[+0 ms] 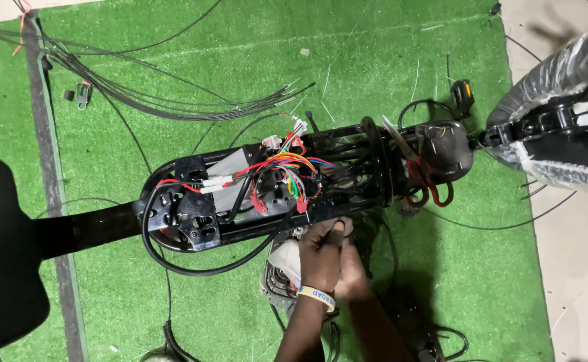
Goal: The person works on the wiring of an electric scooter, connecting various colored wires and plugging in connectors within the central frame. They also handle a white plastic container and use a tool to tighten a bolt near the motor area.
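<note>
Pinching a thin black cable point(336, 224) with left hand point(322, 258), right hand point(353, 268) pressed close beside, its grip unclear, both at near edge of opened black frame point(193, 221) with coloured wires point(284, 171), on green turf point(240, 60).

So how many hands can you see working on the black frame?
2. The left hand, with a wristband, and the right hand are pressed together at the lower edge of the black frame, on a black cable. No other hands show.

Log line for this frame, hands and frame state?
left hand: pinching black cable at frame edge | right hand: beside left, grip hidden | wiring: exposed | scissors: on frame | surface: green turf
</note>
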